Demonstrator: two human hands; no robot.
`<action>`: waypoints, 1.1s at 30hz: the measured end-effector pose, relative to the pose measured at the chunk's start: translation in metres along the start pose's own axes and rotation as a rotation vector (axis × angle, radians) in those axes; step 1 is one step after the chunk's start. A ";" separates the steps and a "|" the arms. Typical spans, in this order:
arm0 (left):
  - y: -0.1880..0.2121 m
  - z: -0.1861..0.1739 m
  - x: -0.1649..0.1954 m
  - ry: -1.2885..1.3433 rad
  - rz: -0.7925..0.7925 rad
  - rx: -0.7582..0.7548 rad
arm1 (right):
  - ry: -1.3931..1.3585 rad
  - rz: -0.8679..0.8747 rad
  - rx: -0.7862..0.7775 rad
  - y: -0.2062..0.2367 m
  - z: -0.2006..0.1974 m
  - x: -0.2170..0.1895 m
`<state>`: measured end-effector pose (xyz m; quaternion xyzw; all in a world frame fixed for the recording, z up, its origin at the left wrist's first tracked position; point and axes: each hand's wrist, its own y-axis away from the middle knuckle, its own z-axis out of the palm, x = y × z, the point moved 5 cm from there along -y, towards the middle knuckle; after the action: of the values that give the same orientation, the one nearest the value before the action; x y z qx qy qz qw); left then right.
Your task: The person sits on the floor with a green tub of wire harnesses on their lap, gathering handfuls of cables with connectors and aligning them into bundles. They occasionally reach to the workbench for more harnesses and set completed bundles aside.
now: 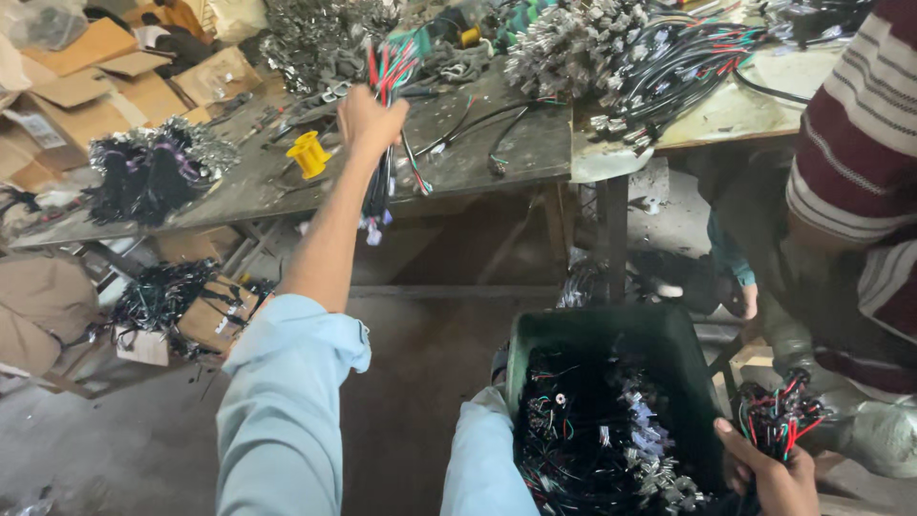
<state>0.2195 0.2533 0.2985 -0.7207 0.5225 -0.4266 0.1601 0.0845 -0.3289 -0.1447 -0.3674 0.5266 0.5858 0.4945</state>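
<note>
My left hand (370,119) is stretched out over the edge of the grey worktable (497,153), shut on a bundle of red, green and black wires (382,196) that hangs down with white connectors at its end. My right hand (776,475) is at the lower right, shut on a small coiled bundle of red, green and black wires (778,416). Its light blue sleeve (482,459) lies against the left side of a dark green bin (611,330). The bin is filled with black wire harnesses (592,440).
Piles of wire harnesses and metal parts (583,43) cover the back of the table, and a yellow spool (308,153) stands near its front. Cardboard boxes (86,76) and black wire heaps (153,177) lie to the left. A person in a striped shirt (860,134) sits at the right.
</note>
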 end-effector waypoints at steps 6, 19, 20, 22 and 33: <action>-0.002 0.061 0.066 -0.294 0.181 -0.098 | 0.049 0.049 -0.049 0.004 0.006 0.011; 0.018 0.153 0.077 -0.392 0.164 -0.542 | -0.045 0.102 -0.097 0.026 0.017 -0.005; 0.018 0.152 0.076 -0.385 0.162 -0.531 | -0.044 0.099 -0.110 0.026 0.019 -0.007; 0.018 0.153 0.072 -0.370 0.160 -0.515 | -0.057 0.094 -0.116 0.030 0.022 -0.011; 0.040 0.088 0.079 -0.188 0.355 -0.306 | -0.016 0.024 -0.116 0.043 0.032 -0.025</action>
<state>0.2710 0.1477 0.2553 -0.6699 0.6823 -0.2387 0.1693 0.0522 -0.3001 -0.1041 -0.3845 0.4920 0.6241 0.4697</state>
